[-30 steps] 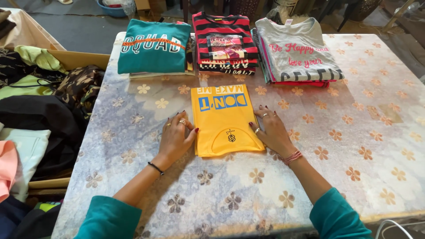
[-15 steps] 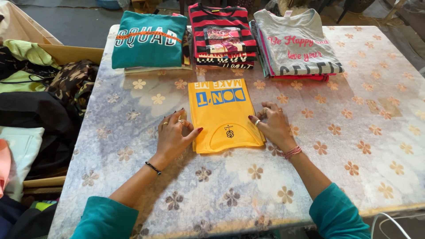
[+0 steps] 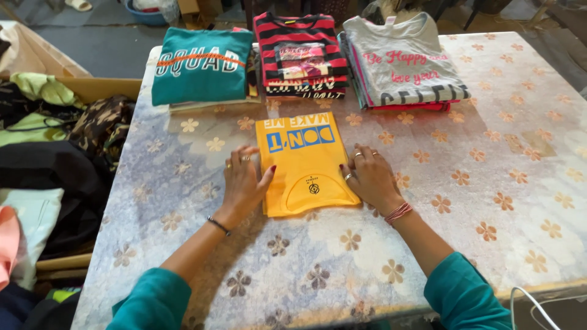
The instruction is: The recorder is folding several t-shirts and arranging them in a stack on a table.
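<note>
A folded yellow T-shirt (image 3: 302, 160) with blue lettering lies flat in the middle of the flowered table (image 3: 489, 183). My left hand (image 3: 243, 182) rests flat against its left edge, the thumb touching the cloth. Flat against the right edge lies my right hand (image 3: 369, 177), fingers spread. Neither hand grips the shirt. Both arms wear teal sleeves.
Three stacks of folded shirts line the table's far edge: a teal one (image 3: 202, 64), a red and black striped one (image 3: 301, 52) and a grey one (image 3: 403, 64). A heap of loose clothes (image 3: 49, 153) lies to the left of the table. A white cable (image 3: 532, 302) hangs at the near right corner.
Both hands stay at the yellow shirt's sides with only slight shifts. The view has tilted a little.
</note>
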